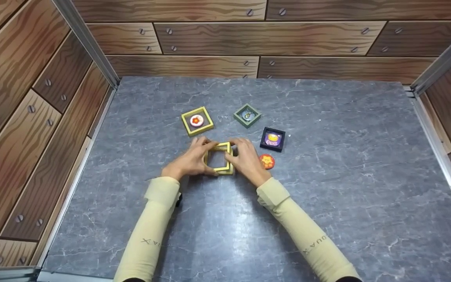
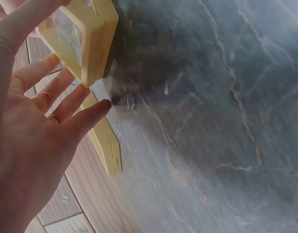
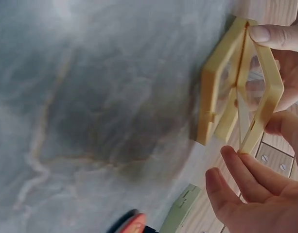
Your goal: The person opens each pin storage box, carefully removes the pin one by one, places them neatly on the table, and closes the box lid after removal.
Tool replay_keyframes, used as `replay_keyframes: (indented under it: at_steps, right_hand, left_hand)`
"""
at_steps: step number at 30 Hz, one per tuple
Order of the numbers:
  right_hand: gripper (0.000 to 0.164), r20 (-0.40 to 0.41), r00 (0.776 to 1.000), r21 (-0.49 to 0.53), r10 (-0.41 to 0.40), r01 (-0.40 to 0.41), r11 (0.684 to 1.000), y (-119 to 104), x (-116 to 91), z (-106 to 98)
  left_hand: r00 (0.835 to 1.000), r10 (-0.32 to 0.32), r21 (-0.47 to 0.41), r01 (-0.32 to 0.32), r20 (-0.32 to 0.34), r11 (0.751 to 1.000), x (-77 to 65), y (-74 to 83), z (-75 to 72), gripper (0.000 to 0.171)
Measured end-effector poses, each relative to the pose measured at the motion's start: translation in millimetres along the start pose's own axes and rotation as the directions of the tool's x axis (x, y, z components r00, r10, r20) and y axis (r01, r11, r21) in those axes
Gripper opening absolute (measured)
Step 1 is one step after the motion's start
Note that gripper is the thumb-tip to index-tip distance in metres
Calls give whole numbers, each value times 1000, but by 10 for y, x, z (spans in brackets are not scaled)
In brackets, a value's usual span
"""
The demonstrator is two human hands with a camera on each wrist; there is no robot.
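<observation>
Both hands hold a small yellow display frame a little in front of the middle of the table. In the right wrist view its two halves stand apart like a partly parted book, with clear film inside. My left hand grips the frame's left side, thumb at the near corner and fingers at the far one. From the right, my right hand pinches the upper half. A round red badge with a yellow bear-like figure lies on the table beside the right wrist, partly covered by it.
Beyond the hands lie a second yellow frame around a white badge with a red flower, a green frame with a small item, and a black frame holding a purple and orange badge. Wood-patterned walls surround the grey table.
</observation>
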State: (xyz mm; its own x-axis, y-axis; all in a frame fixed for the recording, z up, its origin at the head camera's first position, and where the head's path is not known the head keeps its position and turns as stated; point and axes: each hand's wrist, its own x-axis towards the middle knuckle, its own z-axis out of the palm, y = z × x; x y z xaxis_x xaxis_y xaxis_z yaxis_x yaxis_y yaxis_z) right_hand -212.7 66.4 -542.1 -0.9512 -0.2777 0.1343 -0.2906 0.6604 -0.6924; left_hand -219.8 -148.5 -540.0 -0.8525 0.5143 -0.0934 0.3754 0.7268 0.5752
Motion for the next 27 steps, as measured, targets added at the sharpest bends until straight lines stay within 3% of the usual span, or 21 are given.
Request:
replay_keyframes:
  at_steps: [5,13,27]
  right_hand:
    - [46,1,999,-10,49,-49,999,59,-39,39]
    - [39,-26,998,-29,54,-54,998,123,-96,120]
    - [42,11,997,-32,81,-81,996,102,-99,106]
  left_hand:
    - [1000,-3,31,3,20,1000,19,30,13,101]
    - [998,-31,78,27,54,997,45,89,36,101]
    - [997,-63,110,57,46,992,51,113,50,97]
